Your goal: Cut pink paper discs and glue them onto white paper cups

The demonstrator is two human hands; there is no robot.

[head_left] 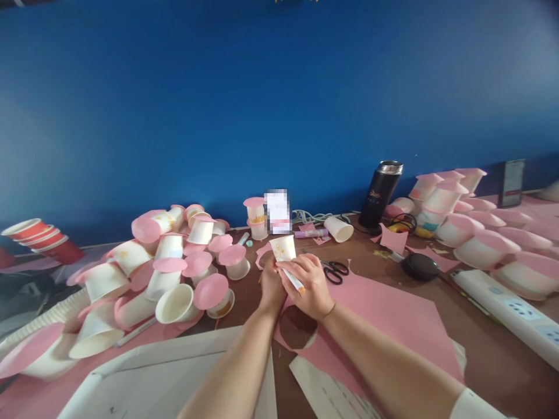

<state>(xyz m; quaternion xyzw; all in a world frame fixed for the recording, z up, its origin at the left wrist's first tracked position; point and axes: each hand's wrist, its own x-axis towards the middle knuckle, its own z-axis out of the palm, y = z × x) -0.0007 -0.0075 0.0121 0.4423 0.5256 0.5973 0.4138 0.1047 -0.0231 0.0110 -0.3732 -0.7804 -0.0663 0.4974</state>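
Observation:
A small white paper cup (283,247) with a yellow print is held up at the middle, its rim toward the top. My left hand (271,285) grips it from below and behind; part of those fingers is hidden. My right hand (311,285) is closed around a white pen-like tube with an orange end (300,287), right against the cup. Below the hands lies a pink paper sheet (384,314) with a round hole cut in it. Black-handled scissors (336,272) rest just right of my right hand.
Many paper cups with pink discs (212,291) crowd the left; more (487,247) are stacked at right. A black thermos (379,195), a phone (278,210) and a lying cup (339,229) stand near the blue wall. A power strip (515,311) lies right, white board (174,372) in front.

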